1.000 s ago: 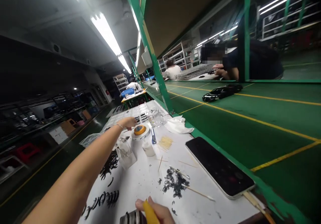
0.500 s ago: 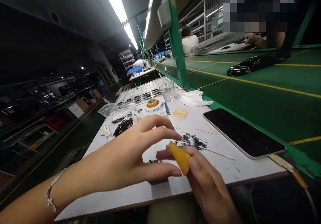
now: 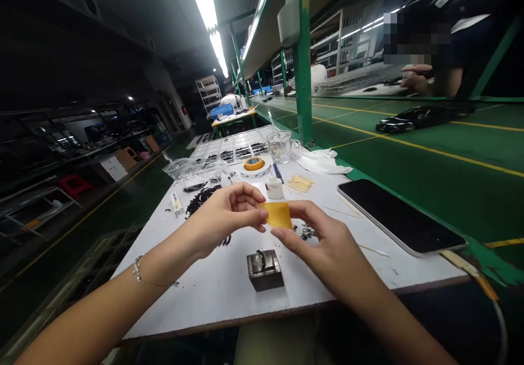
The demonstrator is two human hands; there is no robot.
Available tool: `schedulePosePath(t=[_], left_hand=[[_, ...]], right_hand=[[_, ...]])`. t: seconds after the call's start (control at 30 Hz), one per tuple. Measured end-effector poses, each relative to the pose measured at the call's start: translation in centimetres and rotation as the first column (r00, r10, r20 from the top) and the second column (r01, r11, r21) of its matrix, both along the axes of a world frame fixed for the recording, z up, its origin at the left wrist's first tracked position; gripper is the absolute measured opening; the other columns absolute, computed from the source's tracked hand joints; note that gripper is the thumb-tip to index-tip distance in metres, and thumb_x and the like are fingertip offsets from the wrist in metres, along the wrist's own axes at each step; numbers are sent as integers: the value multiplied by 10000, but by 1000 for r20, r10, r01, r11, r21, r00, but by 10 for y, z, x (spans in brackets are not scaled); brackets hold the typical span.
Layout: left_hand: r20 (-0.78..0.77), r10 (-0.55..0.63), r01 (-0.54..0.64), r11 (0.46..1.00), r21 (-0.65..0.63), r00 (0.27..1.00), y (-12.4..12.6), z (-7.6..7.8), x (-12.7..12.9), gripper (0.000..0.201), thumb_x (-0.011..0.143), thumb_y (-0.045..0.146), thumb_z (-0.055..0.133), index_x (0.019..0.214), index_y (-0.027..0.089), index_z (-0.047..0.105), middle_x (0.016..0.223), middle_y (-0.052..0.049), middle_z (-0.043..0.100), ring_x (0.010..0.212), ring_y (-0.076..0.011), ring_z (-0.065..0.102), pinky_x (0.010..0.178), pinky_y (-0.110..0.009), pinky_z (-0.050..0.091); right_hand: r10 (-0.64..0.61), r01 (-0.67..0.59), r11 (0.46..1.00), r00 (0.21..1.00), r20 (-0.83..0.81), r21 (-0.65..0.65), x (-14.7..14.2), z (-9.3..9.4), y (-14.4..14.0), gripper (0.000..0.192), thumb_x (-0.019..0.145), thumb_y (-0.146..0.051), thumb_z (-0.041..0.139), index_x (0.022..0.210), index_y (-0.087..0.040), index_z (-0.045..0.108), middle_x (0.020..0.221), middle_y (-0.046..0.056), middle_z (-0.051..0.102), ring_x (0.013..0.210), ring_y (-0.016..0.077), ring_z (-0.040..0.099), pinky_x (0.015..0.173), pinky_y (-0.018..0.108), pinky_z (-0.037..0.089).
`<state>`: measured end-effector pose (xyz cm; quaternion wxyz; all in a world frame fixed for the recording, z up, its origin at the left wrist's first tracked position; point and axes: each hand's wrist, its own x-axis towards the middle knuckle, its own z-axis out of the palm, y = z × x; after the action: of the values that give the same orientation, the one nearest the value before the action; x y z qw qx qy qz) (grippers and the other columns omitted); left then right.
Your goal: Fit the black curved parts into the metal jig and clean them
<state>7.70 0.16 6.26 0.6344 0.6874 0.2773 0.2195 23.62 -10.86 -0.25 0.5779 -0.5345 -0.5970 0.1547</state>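
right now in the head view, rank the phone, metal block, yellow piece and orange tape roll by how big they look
Phone
Metal block
Yellow piece
Orange tape roll

Apparent size only.

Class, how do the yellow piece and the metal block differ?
The yellow piece is thin; the metal block is thick. The right hand holds the yellow piece up, while the metal block rests on the table. The yellow piece is bright, the metal block dark.

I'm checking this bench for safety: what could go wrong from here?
The left hand and right hand hold the yellow piece in front of the white container; reaching forward might tip it.
The phone has a cable hanging past the edge of the table; a snag could drag it.
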Motion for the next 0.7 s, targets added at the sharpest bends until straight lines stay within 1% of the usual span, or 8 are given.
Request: schedulePosePath(t=[0.03,0.1,0.2,0.3,0.4,0.47,0.6,0.7], left_hand=[[5,11,-11,1000,-1,1000,4,-2,0,291,761,175,829,945,126,610,794,-16,688,690,-128,696,694,-239,559],[9,24,-24,1000,4,1000,12,-7,1,298,749,148,824,947,125,602,777,-16,689,691,-129,693,707,-248,559],[14,46,-46,999,4,999,22,-17,1,302,732,102,809,946,120,596,781,-26,689,724,-132,685,736,-262,555],[27,94,-94,996,0,995,30,-29,-1,346,689,40,800,953,122,591,828,-14,672,763,-113,656,767,-257,543],[48,150,-150,989,-14,987,36,-42,-4,403,669,8,796,992,132,590,868,9,640,767,-79,613,756,-224,518],[60,191,-189,981,-36,980,38,-47,-5,419,675,-3,786,1014,136,585,884,17,619,765,-63,593,746,-206,503],[75,254,-246,964,-105,964,39,-49,-7,427,688,-27,763,1037,132,575,906,20,602,756,-45,583,759,-193,496],[69,272,-259,954,-154,960,40,-49,-8,420,686,-13,776,1032,125,581,887,17,611,734,-46,593,748,-191,494]], right_hand=[[51,-55,996,997,-56,-71,4,4,4,220,915,-416,652,1060,-253,676,1066,18,763,1000,199,718,873,294,557],[97,-115,980,989,-113,-164,12,10,15,221,924,-417,617,1016,-233,700,1029,30,763,972,206,708,854,305,541],[95,-121,951,990,-103,-284,19,16,34,191,911,-332,587,943,-200,722,974,49,753,924,213,679,825,323,503],[127,-183,904,978,-165,-386,23,17,52,149,840,-264,625,891,-183,740,935,46,729,885,201,641,815,327,467],[162,-249,861,961,-224,-443,23,15,67,95,760,-231,672,794,-164,730,797,24,677,768,166,600,760,312,462],[173,-280,842,950,-261,-462,21,14,76,102,753,-254,674,756,-159,711,768,21,655,741,150,593,759,305,479],[169,-319,817,929,-329,-481,17,14,90,241,816,-381,623,760,-159,698,805,42,668,757,144,613,787,305,511],[166,-315,816,931,-326,-484,16,12,98,292,806,-432,645,692,-164,674,754,30,651,731,143,600,765,295,500]])
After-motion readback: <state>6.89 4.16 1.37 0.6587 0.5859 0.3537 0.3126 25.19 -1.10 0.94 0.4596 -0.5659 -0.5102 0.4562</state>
